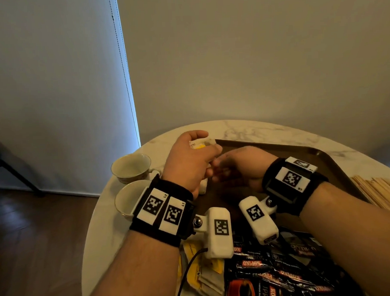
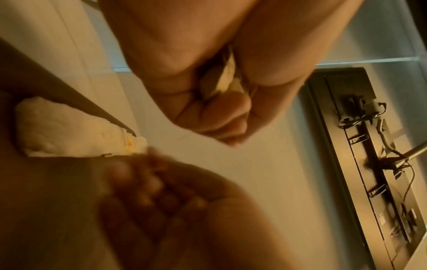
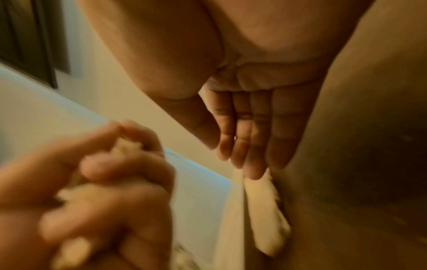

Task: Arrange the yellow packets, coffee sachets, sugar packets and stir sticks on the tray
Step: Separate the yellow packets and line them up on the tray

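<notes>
My left hand [image 1: 208,152] hovers over the near-left corner of the brown tray [image 1: 306,153] and grips a bunch of yellow-and-white packets [image 1: 200,144]. The left wrist view shows them squeezed inside its fist [image 2: 221,82]. My right hand [image 1: 217,167] reaches over the tray with straight fingers [image 3: 249,142], their tips at a pale packet [image 3: 265,210] lying along the tray's left rim. More of these packets [image 2: 69,131] rest against that rim. Loose yellow packets [image 1: 201,270] and dark coffee sachets [image 1: 273,274] lie on the table near me. Stir sticks [image 1: 383,191] sit right of the tray.
Two empty cups [image 1: 131,167] [image 1: 127,199] stand on the round marble table [image 1: 244,127], left of the tray and close to my left wrist. The table's edge curves away on the left, with wooden floor below. A wall rises behind.
</notes>
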Demonstrator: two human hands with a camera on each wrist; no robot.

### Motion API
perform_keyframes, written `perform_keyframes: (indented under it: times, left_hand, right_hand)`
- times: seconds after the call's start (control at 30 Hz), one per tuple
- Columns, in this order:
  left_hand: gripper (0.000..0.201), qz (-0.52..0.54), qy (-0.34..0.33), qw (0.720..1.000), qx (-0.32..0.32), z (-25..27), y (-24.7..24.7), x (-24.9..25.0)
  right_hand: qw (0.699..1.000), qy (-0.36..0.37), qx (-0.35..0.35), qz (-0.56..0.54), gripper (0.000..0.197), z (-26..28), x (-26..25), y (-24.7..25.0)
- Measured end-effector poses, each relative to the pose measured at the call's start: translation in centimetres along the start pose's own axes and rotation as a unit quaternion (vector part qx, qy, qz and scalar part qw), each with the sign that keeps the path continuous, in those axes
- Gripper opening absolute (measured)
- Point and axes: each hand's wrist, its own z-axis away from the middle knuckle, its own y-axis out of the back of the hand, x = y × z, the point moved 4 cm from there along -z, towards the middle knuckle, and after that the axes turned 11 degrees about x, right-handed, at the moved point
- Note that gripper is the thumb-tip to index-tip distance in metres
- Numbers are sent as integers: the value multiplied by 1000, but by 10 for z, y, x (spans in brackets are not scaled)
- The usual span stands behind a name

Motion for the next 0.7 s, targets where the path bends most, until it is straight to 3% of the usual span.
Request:
perform_keyframes:
  times: [0.1, 0.2, 0.33, 0.53, 0.67, 0.7]
  left_hand:
    - [46, -16, 16, 998, -52, 5, -7, -4]
    - [51, -48, 14, 997, -67, 10, -13, -6]
    - [51, -82, 13, 994, -74, 11, -14, -9]
    - [30, -70, -4, 997, -36, 3, -8, -9]
    - [10, -49, -12, 998, -24, 0, -7, -9]
    - [16, -40, -16, 999, -30, 2, -9, -9]
  right_hand:
    - [994, 66, 20, -83, 23, 11, -10, 19]
    - [991, 117, -4, -63, 39, 23, -12, 27]
    - [985, 168, -5, -50, 18, 28, -10, 27]
    - [964, 129, -3, -233, 12, 20, -6, 38]
    - [954, 123, -14, -273, 11, 19, -3, 38]
    - [954, 125, -22, -270, 12, 19, -2, 36]
